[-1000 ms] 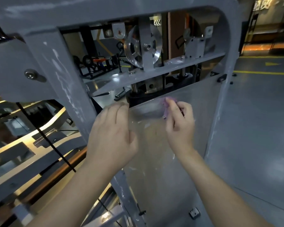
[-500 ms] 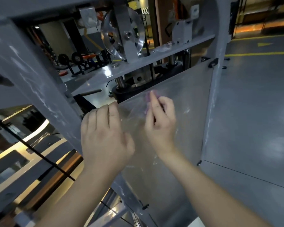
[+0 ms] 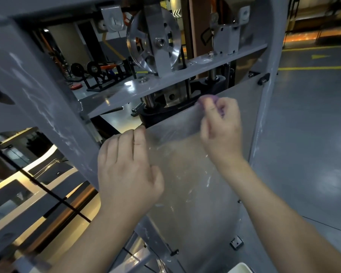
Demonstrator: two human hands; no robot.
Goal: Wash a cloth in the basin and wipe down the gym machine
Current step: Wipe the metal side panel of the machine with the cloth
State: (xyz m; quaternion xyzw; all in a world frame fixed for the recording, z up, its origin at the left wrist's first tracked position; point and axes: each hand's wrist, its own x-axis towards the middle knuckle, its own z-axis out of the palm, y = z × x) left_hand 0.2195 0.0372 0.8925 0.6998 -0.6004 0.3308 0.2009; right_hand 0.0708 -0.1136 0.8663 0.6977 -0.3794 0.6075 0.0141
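Note:
A grey gym machine frame point(image 3: 47, 107) fills the view, with a clear plastic guard panel point(image 3: 195, 190) between its uprights. My right hand point(image 3: 220, 127) grips a small purple cloth point(image 3: 209, 99) and holds it against the panel's top edge; most of the cloth is hidden by my fingers. My left hand point(image 3: 126, 170) rests on the panel's upper left corner, beside the left upright, its fingers lying over the top edge. The panel shows streaks and smears.
A silver pulley wheel point(image 3: 154, 42) and a crossbar point(image 3: 175, 77) sit above the panel. A black cable point(image 3: 53, 196) runs diagonally at left. A white basin rim point(image 3: 242, 268) shows at the bottom edge. Grey floor with yellow lines point(image 3: 313, 67) lies to the right.
My right hand with the cloth has slid to the right along the panel's top edge. My left hand stays at the upper left corner. The view has shifted slightly.

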